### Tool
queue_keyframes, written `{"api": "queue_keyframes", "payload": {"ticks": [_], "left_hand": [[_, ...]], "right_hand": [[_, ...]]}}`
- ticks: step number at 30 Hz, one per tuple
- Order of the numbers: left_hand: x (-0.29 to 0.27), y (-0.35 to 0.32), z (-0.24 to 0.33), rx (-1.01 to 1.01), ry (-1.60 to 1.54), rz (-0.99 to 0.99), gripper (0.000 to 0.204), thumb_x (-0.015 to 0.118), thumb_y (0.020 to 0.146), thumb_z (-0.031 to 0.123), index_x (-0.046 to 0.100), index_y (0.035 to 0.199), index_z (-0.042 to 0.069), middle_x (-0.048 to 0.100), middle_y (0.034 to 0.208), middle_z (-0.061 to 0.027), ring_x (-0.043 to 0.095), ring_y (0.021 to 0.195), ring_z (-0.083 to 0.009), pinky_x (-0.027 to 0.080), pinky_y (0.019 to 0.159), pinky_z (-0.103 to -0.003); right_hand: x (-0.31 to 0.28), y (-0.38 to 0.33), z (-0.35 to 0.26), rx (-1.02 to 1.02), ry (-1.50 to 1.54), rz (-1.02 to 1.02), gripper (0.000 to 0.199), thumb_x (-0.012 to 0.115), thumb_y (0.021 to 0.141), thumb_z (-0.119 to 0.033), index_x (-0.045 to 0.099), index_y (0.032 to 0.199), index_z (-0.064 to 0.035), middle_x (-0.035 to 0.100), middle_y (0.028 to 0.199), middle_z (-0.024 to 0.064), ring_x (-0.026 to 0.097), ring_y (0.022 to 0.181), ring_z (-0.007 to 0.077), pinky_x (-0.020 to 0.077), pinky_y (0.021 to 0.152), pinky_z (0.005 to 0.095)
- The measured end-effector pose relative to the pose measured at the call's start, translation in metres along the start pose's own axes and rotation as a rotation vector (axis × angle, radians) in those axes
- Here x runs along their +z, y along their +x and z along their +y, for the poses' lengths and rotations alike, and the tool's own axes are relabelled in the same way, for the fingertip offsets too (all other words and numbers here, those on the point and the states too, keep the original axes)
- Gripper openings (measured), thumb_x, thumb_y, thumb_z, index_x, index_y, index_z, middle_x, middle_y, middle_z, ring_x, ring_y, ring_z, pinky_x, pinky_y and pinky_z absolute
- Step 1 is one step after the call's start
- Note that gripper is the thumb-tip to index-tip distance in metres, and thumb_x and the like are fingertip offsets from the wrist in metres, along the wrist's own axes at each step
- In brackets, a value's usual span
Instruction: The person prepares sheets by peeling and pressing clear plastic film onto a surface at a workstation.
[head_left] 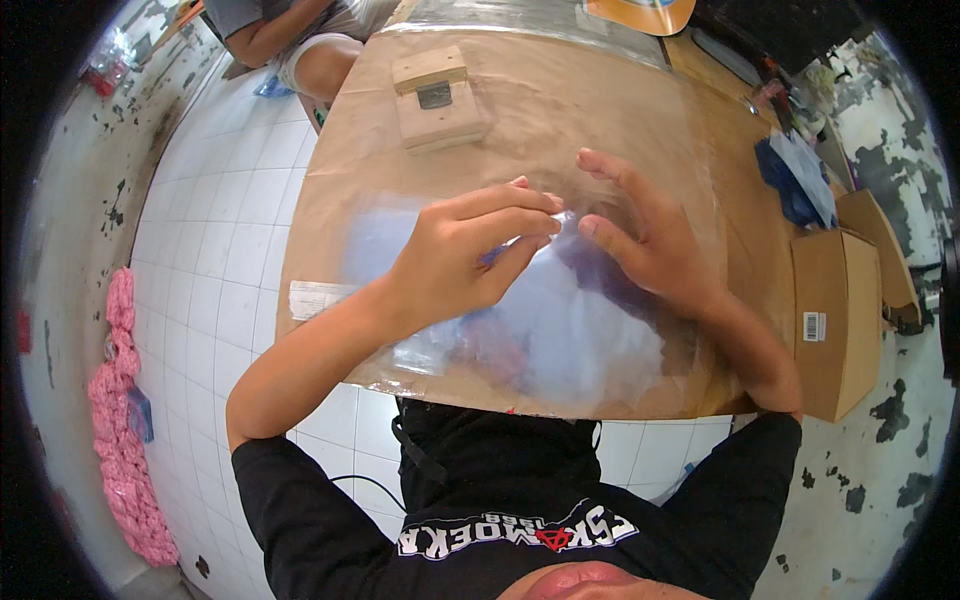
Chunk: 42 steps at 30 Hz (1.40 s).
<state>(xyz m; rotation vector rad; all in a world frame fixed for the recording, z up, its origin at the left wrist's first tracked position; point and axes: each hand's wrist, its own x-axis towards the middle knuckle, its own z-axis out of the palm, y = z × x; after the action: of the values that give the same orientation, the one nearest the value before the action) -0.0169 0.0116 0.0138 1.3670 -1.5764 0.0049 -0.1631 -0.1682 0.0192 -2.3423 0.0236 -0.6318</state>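
Observation:
My left hand point(470, 245) is over the middle of the table, its fingertips pinched together on the edge of a clear plastic bag or film. The piece of clear plastic point(590, 310) hangs or spreads below both hands, shiny and bluish, and its exact outline is blurred. Just right of the pinch, my right hand point(650, 240) has thumb and fingers apart, with nothing seen between them. Past my hands sits a small wooden block jig point(440, 115) with a dark metal plate set in it.
Brown paper and clear tape cover the table point(560, 85). On the right stands an open cardboard box point(835, 320), with blue plastic packs point(795, 180) beyond it. Another person point(300, 55) sits at the far left. Pink bundled packs point(125, 430) lie by the left wall.

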Motion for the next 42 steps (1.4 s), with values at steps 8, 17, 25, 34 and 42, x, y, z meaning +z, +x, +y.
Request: {"api": "queue_keyframes", "payload": {"ticks": [8, 17, 25, 34, 42], "left_hand": [[-0.002, 0.000, 0.003, 0.003, -0.036, -0.015, 0.022, 0.067, 0.075, -0.007, 0.068, 0.096, 0.000, 0.068, 0.105, -0.0121, 0.066, 0.098, -0.0246, 0.048, 0.098, -0.038], [-0.004, 0.000, 0.003, -0.049, -0.054, 0.006, 0.025, 0.064, 0.075, -0.008, 0.067, 0.099, -0.001, 0.069, 0.105, -0.0137, 0.066, 0.101, -0.0256, 0.048, 0.098, -0.040], [-0.002, 0.000, -0.001, -0.125, -0.112, 0.046, 0.030, 0.060, 0.072, -0.012, 0.067, 0.100, 0.000, 0.069, 0.102, -0.0145, 0.066, 0.100, -0.0277, 0.051, 0.086, -0.034], [-0.003, 0.000, 0.001, -0.151, -0.114, -0.006, 0.030, 0.060, 0.073, -0.012, 0.066, 0.101, -0.002, 0.068, 0.106, -0.0161, 0.064, 0.105, -0.0272, 0.049, 0.093, -0.035], [-0.001, 0.000, 0.004, -0.133, -0.059, 0.031, 0.029, 0.061, 0.072, -0.010, 0.066, 0.098, 0.001, 0.067, 0.102, -0.0137, 0.066, 0.094, -0.0278, 0.052, 0.084, -0.034]], "right_hand": [[-0.004, 0.000, 0.016, 0.275, 0.398, -0.039, 0.026, 0.070, 0.084, -0.009, 0.062, 0.107, -0.0005, 0.065, 0.098, 0.0051, 0.061, 0.089, 0.0133, 0.0495, 0.081, 0.0291], [0.005, 0.002, 0.011, 0.188, 0.301, 0.181, 0.025, 0.068, 0.084, -0.011, 0.061, 0.106, -0.0014, 0.064, 0.103, 0.0085, 0.060, 0.094, 0.0154, 0.0487, 0.082, 0.0297], [-0.003, 0.003, 0.002, -0.075, -0.039, -0.075, 0.042, 0.074, 0.074, -0.014, 0.059, 0.113, -0.0048, 0.062, 0.106, 0.0163, 0.059, 0.100, 0.0321, 0.0469, 0.087, 0.0387], [0.002, 0.000, 0.004, -0.040, -0.112, -0.133, 0.037, 0.077, 0.072, -0.012, 0.062, 0.105, -0.0050, 0.061, 0.103, 0.0130, 0.057, 0.100, 0.0298, 0.0452, 0.087, 0.0377], [0.000, 0.003, 0.007, -0.021, 0.038, -0.048, 0.013, 0.074, 0.074, -0.006, 0.065, 0.083, -0.0049, 0.063, 0.089, 0.0103, 0.062, 0.087, 0.0249, 0.0481, 0.078, 0.0333]]}}
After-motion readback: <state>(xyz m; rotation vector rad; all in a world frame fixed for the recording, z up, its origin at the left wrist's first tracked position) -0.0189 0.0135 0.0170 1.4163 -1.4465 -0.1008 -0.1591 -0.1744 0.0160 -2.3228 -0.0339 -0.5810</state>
